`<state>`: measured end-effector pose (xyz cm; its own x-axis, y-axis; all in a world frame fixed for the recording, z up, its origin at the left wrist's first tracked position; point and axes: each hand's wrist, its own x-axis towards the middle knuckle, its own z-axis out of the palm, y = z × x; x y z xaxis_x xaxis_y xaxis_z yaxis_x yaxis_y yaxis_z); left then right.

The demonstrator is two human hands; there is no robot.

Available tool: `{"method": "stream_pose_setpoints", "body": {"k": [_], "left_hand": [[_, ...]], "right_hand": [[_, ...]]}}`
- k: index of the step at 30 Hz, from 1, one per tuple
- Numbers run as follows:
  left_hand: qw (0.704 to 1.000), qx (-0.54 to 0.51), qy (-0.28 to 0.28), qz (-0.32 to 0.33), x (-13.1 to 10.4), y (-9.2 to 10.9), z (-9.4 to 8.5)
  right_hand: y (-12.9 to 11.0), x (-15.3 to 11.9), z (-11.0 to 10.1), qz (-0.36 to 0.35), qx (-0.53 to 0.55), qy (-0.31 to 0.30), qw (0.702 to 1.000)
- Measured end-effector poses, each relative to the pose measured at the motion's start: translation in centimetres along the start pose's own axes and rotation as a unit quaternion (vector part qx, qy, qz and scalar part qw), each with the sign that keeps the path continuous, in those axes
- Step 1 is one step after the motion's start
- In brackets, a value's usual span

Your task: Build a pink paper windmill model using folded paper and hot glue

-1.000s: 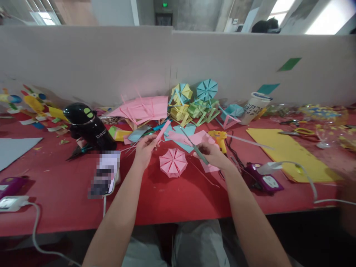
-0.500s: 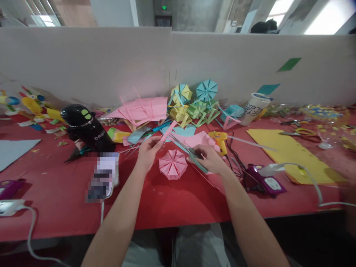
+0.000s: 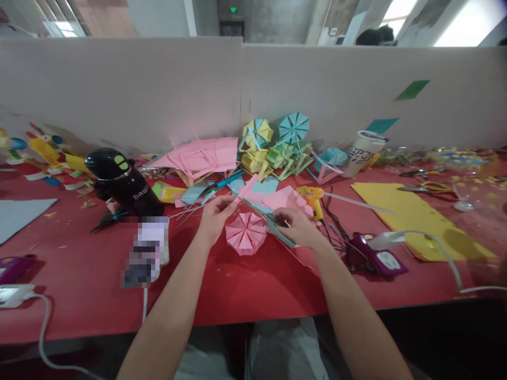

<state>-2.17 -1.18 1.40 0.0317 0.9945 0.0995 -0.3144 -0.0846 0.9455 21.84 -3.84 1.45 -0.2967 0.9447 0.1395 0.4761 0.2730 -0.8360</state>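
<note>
Pinched in my left hand (image 3: 217,215) is a narrow pink paper strip (image 3: 249,188) that points up and to the right. My right hand (image 3: 295,224) is closed around the green-handled scissors (image 3: 282,232), whose blades reach left to the strip near my left fingertips. Whether the blades are fully closed is too small to tell. Just below and between both hands, a folded pink paper octagon (image 3: 246,234) lies on the red table (image 3: 253,290). Pink paper (image 3: 285,199) lies beyond my right hand.
A black bottle (image 3: 124,184) and a phone (image 3: 148,250) stand at left. Folded paper pieces (image 3: 277,150) line the back. On the right are a yellow glue gun (image 3: 312,200) with dark cords, a purple power strip (image 3: 378,257), yellow paper (image 3: 420,227) and a cup (image 3: 363,153).
My left hand has moved slightly right with the pink strip, closer to the scissors. The scissors and my right hand have shifted only a little.
</note>
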Motion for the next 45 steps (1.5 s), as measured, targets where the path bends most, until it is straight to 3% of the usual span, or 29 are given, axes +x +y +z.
{"method": "stream_pose_setpoints", "body": {"k": [13, 19, 28, 45], "left_hand": [[1.0, 0.018, -0.019, -0.015, 0.0, 0.3, -0.5], [0.998, 0.046, -0.036, 0.016, 0.0, 1.4, -0.8], [0.991, 0.117, -0.058, 0.026, -0.1, 3.0, 0.6], [0.988, 0.12, -0.088, 0.032, -0.1, 2.4, 0.8]], "right_hand": [[-0.7, -0.2, -0.4, 0.013, 0.014, -0.021, 1.0], [-1.1, -0.3, -0.5, 0.011, 0.015, -0.04, 0.999], [-1.3, -0.2, -0.1, 0.011, 0.003, -0.05, 0.999], [-1.8, -0.2, -0.2, 0.004, -0.021, -0.043, 0.999]]}}
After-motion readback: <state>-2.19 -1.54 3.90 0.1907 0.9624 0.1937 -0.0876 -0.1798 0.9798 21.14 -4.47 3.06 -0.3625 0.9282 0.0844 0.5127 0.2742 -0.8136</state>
